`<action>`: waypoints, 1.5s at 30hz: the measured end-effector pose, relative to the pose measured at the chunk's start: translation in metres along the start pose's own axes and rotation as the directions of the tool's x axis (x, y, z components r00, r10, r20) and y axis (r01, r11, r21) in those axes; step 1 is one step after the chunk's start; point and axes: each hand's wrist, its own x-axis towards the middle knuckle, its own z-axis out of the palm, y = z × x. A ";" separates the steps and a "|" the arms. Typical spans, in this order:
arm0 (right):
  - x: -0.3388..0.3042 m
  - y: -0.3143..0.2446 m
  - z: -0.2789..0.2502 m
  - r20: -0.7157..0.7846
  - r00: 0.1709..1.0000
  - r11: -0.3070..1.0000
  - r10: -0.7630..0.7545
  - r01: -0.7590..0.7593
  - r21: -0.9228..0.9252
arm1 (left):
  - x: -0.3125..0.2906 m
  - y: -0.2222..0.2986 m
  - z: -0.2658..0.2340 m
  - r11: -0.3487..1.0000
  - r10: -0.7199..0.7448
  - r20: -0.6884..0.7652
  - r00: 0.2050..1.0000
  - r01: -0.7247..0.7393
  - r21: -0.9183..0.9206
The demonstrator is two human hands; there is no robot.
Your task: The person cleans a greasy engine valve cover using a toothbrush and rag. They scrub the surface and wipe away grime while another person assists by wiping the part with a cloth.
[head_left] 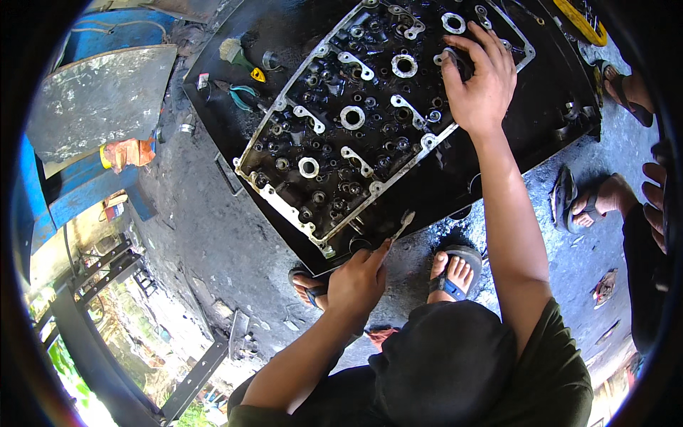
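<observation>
A large oily engine cylinder head (329,48), with pale flat bosses and rings, lies tilted in a black metal tray (491,160). My right hand (484,78) rests on its far right part, fingers stretched out and slightly curved around a dark round opening; what lies under the fingertips is partly hidden. My left hand (359,281) is closed around the handle of a small toothbrush-like brush (404,224). Its head points up and right, apart from the cylinder head, above the tray's near edge.
In the tray's far left lie a paintbrush (238,57) and teal-handled pliers (242,95). Small metal parts (569,114) sit at the right. Another person's sandalled foot (594,206) and hand (654,199) are close by. A blue frame (85,196) stands left; a dark cap (445,363) fills the lower middle.
</observation>
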 end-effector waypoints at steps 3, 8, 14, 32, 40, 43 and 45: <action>0.000 -0.002 -0.001 -0.003 1.000 1.000 0.004 -0.004 -0.005 | 0.020 -0.014 0.034 0.995 -0.083 0.000 0.997 0.082 0.060; 0.000 0.000 -0.004 0.014 1.000 0.998 -0.012 0.013 -0.060 | 0.037 0.009 0.006 1.000 -0.024 -0.059 0.998 0.024 -0.003; 0.006 -0.008 -0.008 0.016 1.000 1.000 -0.001 0.001 -0.019 | 0.027 0.015 -0.086 0.998 0.046 -0.210 0.977 -0.035 0.054; 0.010 -0.021 -0.022 0.074 0.995 0.998 0.069 -0.069 -0.002 | 0.061 -0.049 -0.086 0.971 0.238 -0.259 0.936 -0.220 0.094; 0.007 -0.020 -0.019 0.052 0.995 0.996 0.087 -0.088 0.014 | 0.079 -0.012 -0.142 0.873 0.181 0.078 0.980 -0.197 0.445; 0.008 -0.020 -0.021 0.081 0.990 0.993 0.117 -0.115 -0.019 | 0.125 -0.009 -0.182 0.832 0.210 0.123 0.970 -0.244 0.498; 0.008 -0.021 -0.019 0.085 0.989 0.992 0.125 -0.125 -0.010 | 0.143 -0.004 -0.187 0.747 0.376 0.158 0.913 -0.399 0.531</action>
